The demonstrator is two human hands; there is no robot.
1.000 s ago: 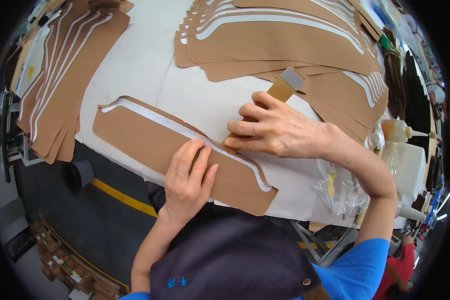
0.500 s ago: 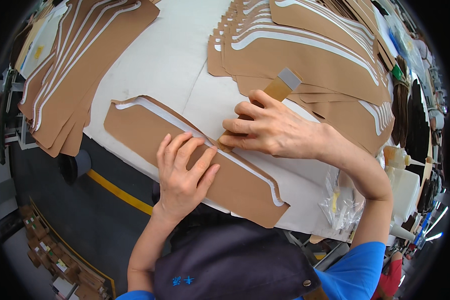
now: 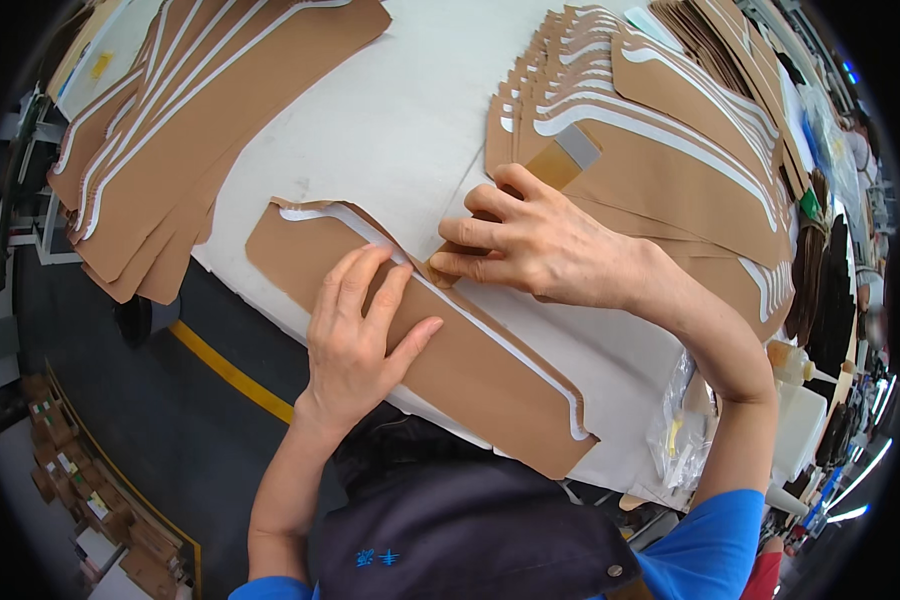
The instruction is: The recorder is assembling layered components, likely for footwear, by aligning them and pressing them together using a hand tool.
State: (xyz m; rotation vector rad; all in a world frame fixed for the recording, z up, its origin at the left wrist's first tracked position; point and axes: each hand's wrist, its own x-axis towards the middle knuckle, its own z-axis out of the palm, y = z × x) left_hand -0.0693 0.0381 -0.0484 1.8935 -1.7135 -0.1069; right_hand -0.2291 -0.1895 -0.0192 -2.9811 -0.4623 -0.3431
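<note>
A brown panel (image 3: 490,385), like leather or card, lies aslant near the table's front edge. A white strip (image 3: 515,345) runs along its far side, where a narrow brown margin stands up and curls over. My left hand (image 3: 355,335) rests on the panel with fingers spread, fingertips at the white strip. Just beyond that, my right hand (image 3: 545,240) grips a flat amber tool with a grey end (image 3: 560,160). The tool's lower part is hidden by my fingers, which are at the panel's raised margin.
Overlapping brown panels with white strips (image 3: 650,170) lie at the far right, and more panels (image 3: 200,120) at the far left. A clear plastic bag (image 3: 680,425) lies by my right forearm, near a squeeze bottle (image 3: 790,362) and a white container (image 3: 798,430).
Both hands have shifted toward the upper left along the panel's far edge. My left thumb has spread further from the fingers. The whole view has shifted slightly.
</note>
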